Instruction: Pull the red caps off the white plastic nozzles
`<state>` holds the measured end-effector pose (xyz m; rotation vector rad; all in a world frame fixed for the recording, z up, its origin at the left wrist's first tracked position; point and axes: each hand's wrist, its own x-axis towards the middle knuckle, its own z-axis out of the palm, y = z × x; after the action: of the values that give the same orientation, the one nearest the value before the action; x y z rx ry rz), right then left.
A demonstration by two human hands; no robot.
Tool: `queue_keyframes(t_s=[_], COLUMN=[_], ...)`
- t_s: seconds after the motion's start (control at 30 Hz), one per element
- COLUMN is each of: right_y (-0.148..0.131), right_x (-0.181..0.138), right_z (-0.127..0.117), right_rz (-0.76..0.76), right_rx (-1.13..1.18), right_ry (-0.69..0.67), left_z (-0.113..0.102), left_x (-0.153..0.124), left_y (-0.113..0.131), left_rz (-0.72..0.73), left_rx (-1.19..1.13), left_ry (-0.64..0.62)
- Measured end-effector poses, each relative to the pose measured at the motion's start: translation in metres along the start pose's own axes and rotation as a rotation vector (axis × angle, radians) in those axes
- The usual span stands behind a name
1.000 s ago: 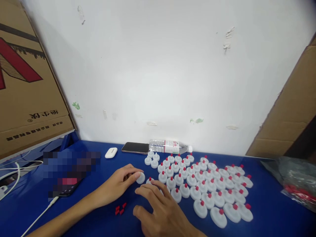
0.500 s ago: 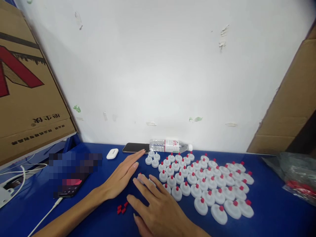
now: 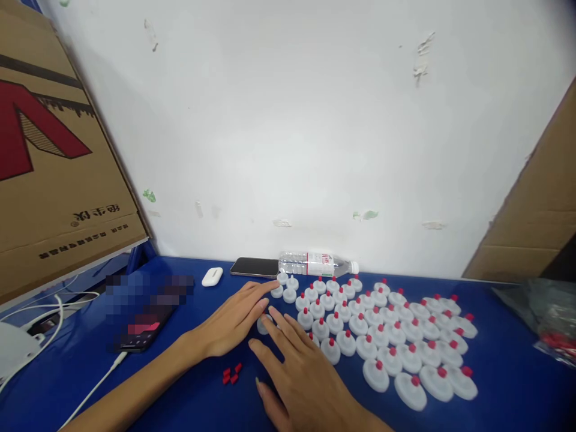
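My left hand (image 3: 234, 321) is open with its fingers stretched forward. Its index fingertip reaches the small group of white plastic spout caps (image 3: 290, 295) that have no red tips; whether it touches them I cannot tell. My right hand (image 3: 303, 372) is open too, palm down and fingers spread. Between both hands a white spout cap (image 3: 264, 325) shows, partly hidden by my right fingers. Several small red tips (image 3: 234, 378) lie loose on the blue table in front of my hands. Right of them stand many white spout caps with red tips (image 3: 359, 324) in rows.
A clear bottle (image 3: 319, 263) lies along the wall beside a dark phone (image 3: 254, 267). A white earbud case (image 3: 212, 276) and a plugged-in phone (image 3: 144, 330) are at left. A cardboard box (image 3: 58, 150) leans at left; a plastic bag (image 3: 558, 330) lies at far right.
The view has shifted slightly, so everything sits a little further right. My left fingertips have come down from beside the phone to the untipped caps. My right hand has drawn slightly right.
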<state>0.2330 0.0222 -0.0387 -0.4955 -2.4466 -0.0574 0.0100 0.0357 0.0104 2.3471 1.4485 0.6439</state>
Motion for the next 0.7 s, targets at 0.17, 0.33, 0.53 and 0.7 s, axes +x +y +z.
queue_keyframes(t_s=[0.17,0.33,0.53,0.7], right_y=[-0.001,-0.001,0.0,0.0], right_x=[0.001,0.002,-0.001,-0.003], right_z=[-0.008,-0.01,-0.005,-0.003], right_rz=[0.072,0.096,0.08,0.067], right_rx=[0.014,0.026,0.049,0.061], right_ry=[-0.154,-0.165,-0.053,-0.011], left_z=[0.002,0.003,-0.001,-0.005], left_x=[-0.002,-0.002,-0.002,-0.001], left_y=[-0.003,-0.016,-0.028,-0.031], left_rz=[-0.02,-0.025,-0.027,-0.189], left_rx=[-0.019,-0.03,-0.087,-0.199], left_ry=[0.085,0.184,0.243,0.263])
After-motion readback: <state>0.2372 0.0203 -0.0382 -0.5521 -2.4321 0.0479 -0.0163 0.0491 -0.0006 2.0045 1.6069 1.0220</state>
